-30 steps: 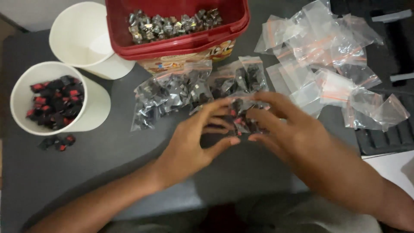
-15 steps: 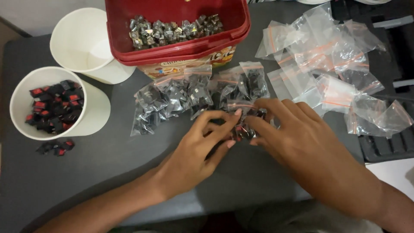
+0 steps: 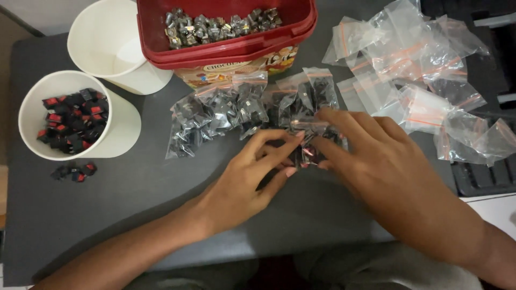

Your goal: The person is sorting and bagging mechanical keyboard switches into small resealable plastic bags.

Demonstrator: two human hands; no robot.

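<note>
Centrally, just below mid-frame, a filled bag (image 3: pixel 307 149) lies on the mat (image 3: pixel 134 188) between both hands — left hand (image 3: pixel 252 180) pinching its left edge, right hand (image 3: pixel 376 161) pinching its right. Its long axis cannot be told — fingers cover most of it.

Open grey table (image 3: pixel 134 215) is seen across the lower left of the frame, where passage is unhindered. The left edge is blocked by a white cup of black-and-red parts (image 3: pixel 72 115), with a few loose parts (image 3: pixel 72 172) just below it. The top is closed off by an empty white cup (image 3: pixel 115 43) and a red tub (image 3: pixel 226 29). The centre is crowded by filled bags (image 3: pixel 242 107); the upper right is covered by empty bags (image 3: pixel 419 70).
</note>
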